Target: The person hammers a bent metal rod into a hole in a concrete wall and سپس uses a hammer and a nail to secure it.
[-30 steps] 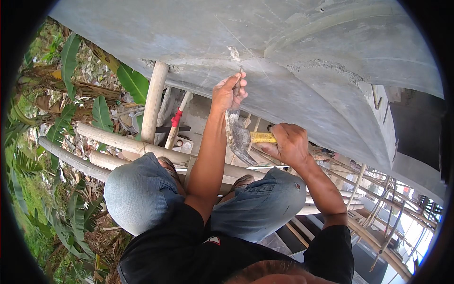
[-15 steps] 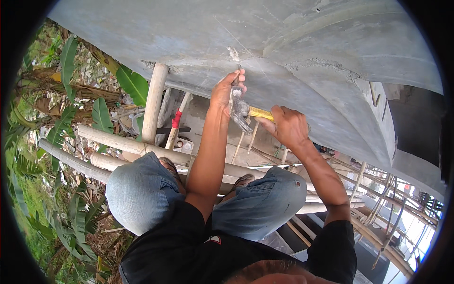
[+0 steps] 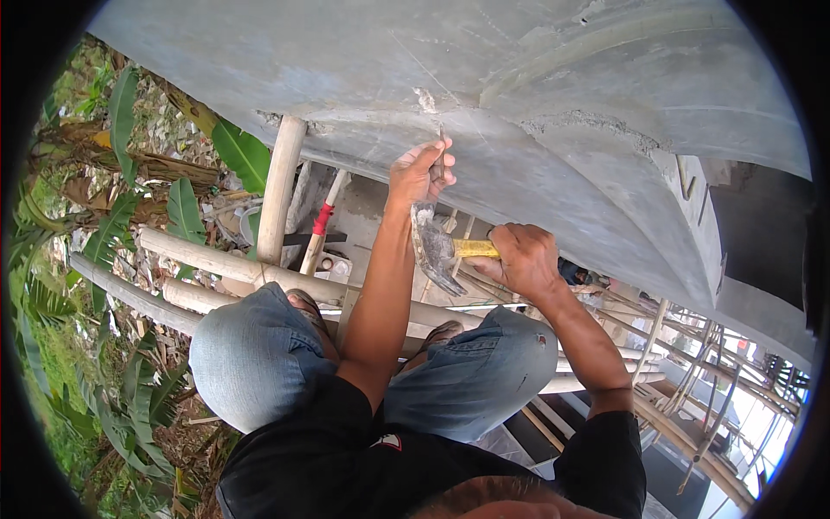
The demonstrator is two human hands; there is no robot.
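My left hand (image 3: 420, 173) is closed around a thin metal chisel (image 3: 442, 138), its upper end pointing at the grey concrete wall (image 3: 346, 69). Just above the chisel, a pale chipped patch (image 3: 424, 100) breaks the wall's smooth face. In my right hand (image 3: 526, 259) is a claw hammer (image 3: 435, 248), gripped by its yellow handle. The dusty hammer head sits below my left hand, a little apart from the chisel's lower end. My fingers partly hide the chisel.
Bamboo poles (image 3: 233, 265) run below and beside my knees, and an upright pole (image 3: 283, 190) meets the wall at left. A pole with red wrapping (image 3: 322, 220) stands behind. Banana plants (image 3: 130, 415) grow far left; more bamboo scaffolding (image 3: 700, 372) spreads at right.
The hammer has moved down, away from the chisel's end, with my right hand lowered slightly. My left hand has shifted a little down the wall, still holding the chisel.
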